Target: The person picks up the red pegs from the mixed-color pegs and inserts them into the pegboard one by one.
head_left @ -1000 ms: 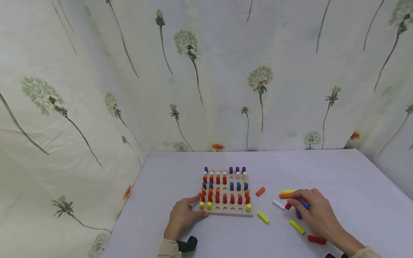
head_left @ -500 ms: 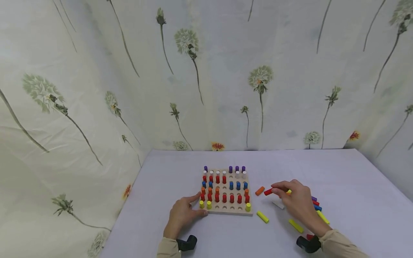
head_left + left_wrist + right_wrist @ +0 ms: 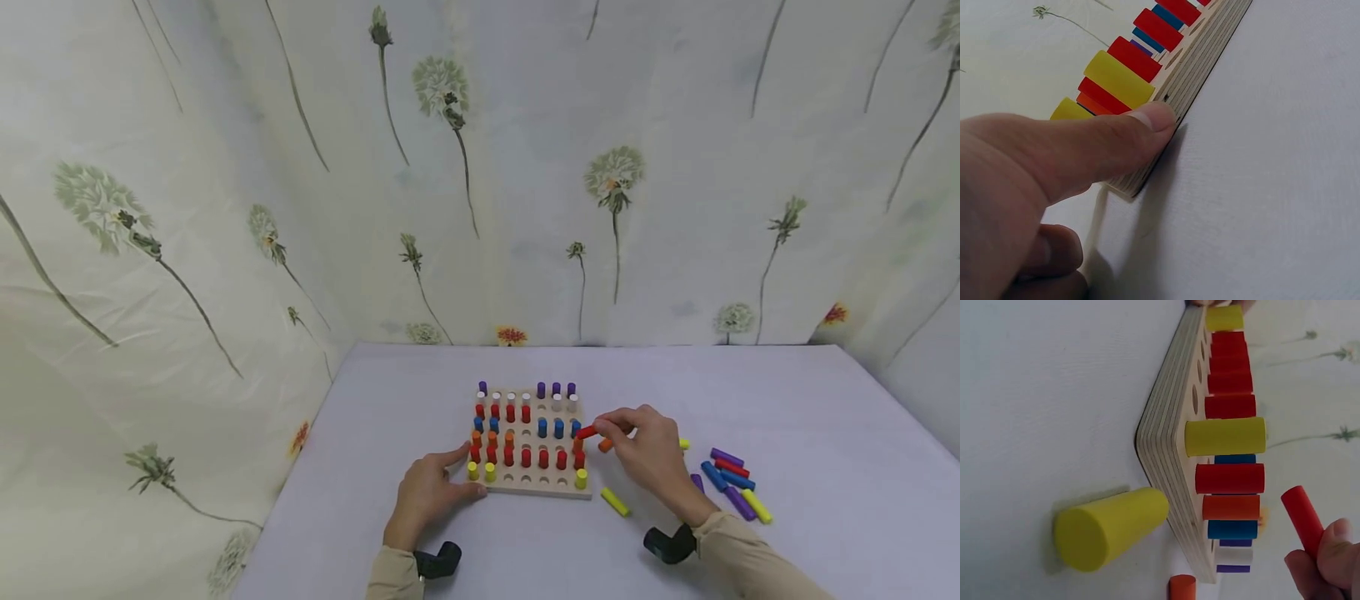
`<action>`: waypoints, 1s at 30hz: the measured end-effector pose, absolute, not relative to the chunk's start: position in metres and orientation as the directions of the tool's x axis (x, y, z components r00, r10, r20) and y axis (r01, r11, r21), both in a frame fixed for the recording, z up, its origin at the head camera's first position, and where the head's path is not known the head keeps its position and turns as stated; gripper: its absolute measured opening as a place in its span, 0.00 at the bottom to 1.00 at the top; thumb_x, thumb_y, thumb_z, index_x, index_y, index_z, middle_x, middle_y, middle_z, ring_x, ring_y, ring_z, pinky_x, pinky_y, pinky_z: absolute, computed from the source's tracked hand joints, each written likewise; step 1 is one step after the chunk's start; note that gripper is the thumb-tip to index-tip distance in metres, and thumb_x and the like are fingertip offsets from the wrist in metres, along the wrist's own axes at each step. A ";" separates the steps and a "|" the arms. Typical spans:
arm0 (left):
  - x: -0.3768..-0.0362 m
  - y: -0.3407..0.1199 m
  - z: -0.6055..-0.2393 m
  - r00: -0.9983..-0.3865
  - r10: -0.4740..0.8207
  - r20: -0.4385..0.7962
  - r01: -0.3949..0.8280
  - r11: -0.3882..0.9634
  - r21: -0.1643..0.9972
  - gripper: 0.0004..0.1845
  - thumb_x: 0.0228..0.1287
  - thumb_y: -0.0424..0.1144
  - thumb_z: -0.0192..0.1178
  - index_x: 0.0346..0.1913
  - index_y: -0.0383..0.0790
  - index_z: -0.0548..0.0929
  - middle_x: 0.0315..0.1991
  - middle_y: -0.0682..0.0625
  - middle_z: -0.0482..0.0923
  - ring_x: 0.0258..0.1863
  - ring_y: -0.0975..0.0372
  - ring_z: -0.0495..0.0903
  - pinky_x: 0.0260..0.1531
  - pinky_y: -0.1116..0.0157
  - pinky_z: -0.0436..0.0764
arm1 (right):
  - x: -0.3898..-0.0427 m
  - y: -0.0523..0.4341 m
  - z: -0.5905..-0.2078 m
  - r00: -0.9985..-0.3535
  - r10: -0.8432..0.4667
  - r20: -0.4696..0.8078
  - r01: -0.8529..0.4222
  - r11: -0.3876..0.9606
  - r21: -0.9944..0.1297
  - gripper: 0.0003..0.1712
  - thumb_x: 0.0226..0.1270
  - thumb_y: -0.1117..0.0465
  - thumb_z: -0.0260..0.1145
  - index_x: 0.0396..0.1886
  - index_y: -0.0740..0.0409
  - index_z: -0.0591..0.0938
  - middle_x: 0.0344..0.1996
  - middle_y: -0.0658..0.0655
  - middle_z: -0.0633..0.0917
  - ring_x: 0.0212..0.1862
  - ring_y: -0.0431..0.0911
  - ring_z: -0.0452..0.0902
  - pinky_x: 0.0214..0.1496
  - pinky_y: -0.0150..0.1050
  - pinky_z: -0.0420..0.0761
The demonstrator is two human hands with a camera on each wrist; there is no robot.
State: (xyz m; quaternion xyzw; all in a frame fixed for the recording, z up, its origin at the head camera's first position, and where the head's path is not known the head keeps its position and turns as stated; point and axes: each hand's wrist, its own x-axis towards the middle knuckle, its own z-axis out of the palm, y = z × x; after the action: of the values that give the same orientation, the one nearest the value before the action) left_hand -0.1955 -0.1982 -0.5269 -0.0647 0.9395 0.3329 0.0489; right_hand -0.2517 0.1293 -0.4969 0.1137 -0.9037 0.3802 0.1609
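Observation:
A wooden pegboard (image 3: 538, 491) lies on the table with rows of upright yellow, red, orange, blue, white and purple pegs and some bare holes. My left hand (image 3: 426, 497) holds its near left corner, the thumb (image 3: 1129, 134) against the front edge and other fingers at the left side. Above the board's right edge, my right hand (image 3: 651, 450) pinches a red peg (image 3: 1304, 519) between thumb and fingertips. The peg is tilted and clear of the standing pegs in the right wrist view. A loose yellow peg (image 3: 1113, 528) lies near the board's front right corner.
Right of the board several loose pegs lie on the white table, among them a blue peg (image 3: 714, 477), a red peg (image 3: 732, 467) and a yellow peg (image 3: 757, 506). An orange peg (image 3: 605, 446) lies close to the board. A flowered curtain (image 3: 525, 208) hangs behind.
My right hand has lifted the red peg from among the loose pegs and carried it left to the board's right edge. My left hand stays at the corner.

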 end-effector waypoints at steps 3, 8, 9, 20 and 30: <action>-0.196 -0.199 -0.526 -0.987 -0.089 -0.137 -0.156 0.771 0.617 0.41 0.53 0.57 0.82 0.71 0.57 0.82 0.54 0.41 0.87 0.35 0.57 0.74 0.33 0.61 0.70 | -0.256 0.124 -0.495 -0.933 -0.101 0.345 -0.317 0.685 -0.656 0.08 0.70 0.59 0.76 0.41 0.58 0.94 0.29 0.52 0.87 0.36 0.47 0.72 0.27 0.35 0.70; -0.197 -0.200 -0.525 -0.988 -0.076 -0.132 -0.141 0.775 0.616 0.40 0.53 0.57 0.82 0.71 0.56 0.82 0.43 0.45 0.86 0.33 0.57 0.73 0.30 0.61 0.66 | -0.267 0.115 -0.489 -0.941 -0.125 0.314 -0.312 0.682 -0.662 0.08 0.71 0.59 0.75 0.43 0.58 0.94 0.30 0.53 0.85 0.37 0.48 0.71 0.28 0.36 0.71; -0.197 -0.200 -0.525 -0.989 -0.073 -0.129 -0.137 0.777 0.615 0.40 0.53 0.56 0.81 0.71 0.56 0.82 0.44 0.45 0.86 0.33 0.57 0.73 0.30 0.61 0.66 | -0.270 0.113 -0.489 -0.943 -0.131 0.307 -0.311 0.677 -0.667 0.07 0.71 0.60 0.75 0.43 0.58 0.94 0.31 0.54 0.84 0.38 0.48 0.71 0.28 0.36 0.71; -0.197 -0.198 -0.522 -0.988 -0.079 -0.134 -0.146 0.774 0.616 0.40 0.53 0.56 0.82 0.71 0.56 0.82 0.54 0.41 0.87 0.36 0.57 0.74 0.34 0.61 0.72 | -0.294 0.089 -0.490 -0.956 -0.143 0.258 -0.286 0.661 -0.694 0.07 0.71 0.63 0.74 0.44 0.60 0.93 0.36 0.57 0.86 0.43 0.50 0.73 0.38 0.39 0.74; -0.197 -0.199 -0.527 -0.990 -0.069 -0.120 -0.130 0.754 0.644 0.41 0.51 0.55 0.83 0.71 0.55 0.83 0.45 0.44 0.88 0.33 0.57 0.73 0.30 0.62 0.68 | -0.316 0.076 -0.486 -0.946 -0.212 0.245 -0.323 0.665 -0.673 0.04 0.69 0.63 0.75 0.39 0.59 0.94 0.34 0.56 0.93 0.37 0.49 0.82 0.35 0.39 0.79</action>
State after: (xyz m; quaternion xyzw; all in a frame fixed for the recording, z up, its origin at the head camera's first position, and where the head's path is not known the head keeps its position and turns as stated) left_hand -0.1972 -0.1991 -0.5272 -0.0531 0.9355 0.3465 0.0443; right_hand -0.3155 0.0761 -0.4856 0.1471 -0.9095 0.3819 0.0729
